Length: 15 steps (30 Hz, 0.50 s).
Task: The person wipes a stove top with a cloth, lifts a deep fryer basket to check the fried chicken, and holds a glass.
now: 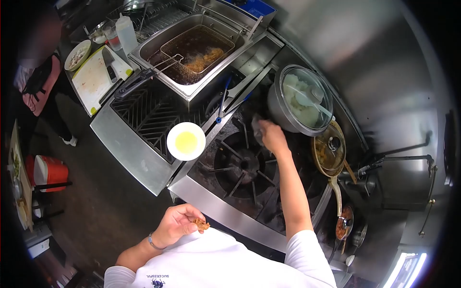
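Observation:
Close to my chest, my left hand (178, 224) pinches a small brown piece of fried food (200, 225) between thumb and fingers. My right hand (273, 138) reaches over the stove burner (245, 164) and grips a crumpled grey cloth (258, 129), slightly blurred, beside the big pot. That pot (277, 108) has a glass lid with pale food visible under it. A white bowl of yellow liquid (187, 141) sits on the edge of the grill left of the burner. Blue-tipped tongs (223, 100) lie beyond it.
Fried food sits in a basket (204, 61) in the fryer's dark oil. At the left are a cutting board (91, 86) with a knife (110, 66) and a squeeze bottle (126, 33). A lidded pan (329, 150) stands right. Another person (41, 89) is at far left.

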Available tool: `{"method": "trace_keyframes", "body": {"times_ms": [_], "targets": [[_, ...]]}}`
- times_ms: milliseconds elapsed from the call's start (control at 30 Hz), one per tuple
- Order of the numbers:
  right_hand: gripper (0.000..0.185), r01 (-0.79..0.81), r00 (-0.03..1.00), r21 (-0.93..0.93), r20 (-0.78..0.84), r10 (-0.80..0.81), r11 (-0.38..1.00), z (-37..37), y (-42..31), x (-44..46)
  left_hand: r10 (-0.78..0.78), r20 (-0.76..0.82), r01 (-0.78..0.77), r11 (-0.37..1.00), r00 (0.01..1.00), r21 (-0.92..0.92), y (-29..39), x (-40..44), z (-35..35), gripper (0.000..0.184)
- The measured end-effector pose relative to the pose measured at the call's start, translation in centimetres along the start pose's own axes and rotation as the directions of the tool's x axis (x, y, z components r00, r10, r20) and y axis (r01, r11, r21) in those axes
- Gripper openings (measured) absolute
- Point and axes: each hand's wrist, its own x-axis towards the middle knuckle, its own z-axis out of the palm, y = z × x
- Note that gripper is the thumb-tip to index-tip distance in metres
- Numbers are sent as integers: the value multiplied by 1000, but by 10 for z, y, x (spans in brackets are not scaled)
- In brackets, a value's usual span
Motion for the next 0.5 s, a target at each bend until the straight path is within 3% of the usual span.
{"method": "trace_keyframes", "body": {"times_ms": [33, 67, 133, 167, 200, 233, 267, 333, 400, 433, 500], "targets": [[22, -9, 993, -85, 118, 19, 996, 1, -2, -3, 1, -2, -1, 1000, 1000, 4, 1, 1, 0, 32], [22, -12, 993, -83, 116, 21, 997, -1, -2, -4, -2, -1, 2, 1000, 1000, 6, 3, 2, 0, 32], [23, -137, 979, 211, -122, 165, 968, -17, -13, 3, -3, 38, 3, 1000, 999, 7, 5, 4, 2, 32], [23, -235, 940, 109, -227, 255, 966, -11, -7, 6, -5, 33, 5, 1000, 999, 5, 5, 5, 3, 32], [23, -244, 938, 113, -224, 264, 963, -2, -2, 2, -7, 29, 7, 1000, 1000, 18, 6, 7, 4, 32], [23, -148, 989, -4, -6, 148, 989, 6, 2, -2, -9, 32, 8, 999, 999, 33, 6, 9, 5, 32], [23, -22, 974, -92, 225, 42, 996, 12, 7, -6, -18, 37, 17, 999, 999, 36, 8, 10, 7, 32], [28, -25, 971, -36, 236, 33, 999, 1, -6, -2, -3, 61, 0, 998, 998, 59, 11, 12, 11, 32], [24, -105, 983, 20, -151, 107, 994, -1, -16, -8, -12, 56, 9, 999, 998, 45, 9, 13, 12, 32], [24, -113, 982, 23, -153, 115, 993, -3, -18, -13, -26, 58, 23, 999, 998, 40, 10, 13, 13, 32], [24, -151, 989, -17, 10, 151, 988, -11, -20, -24, -19, 55, 16, 999, 998, 50, 10, 11, 13, 33]]}}
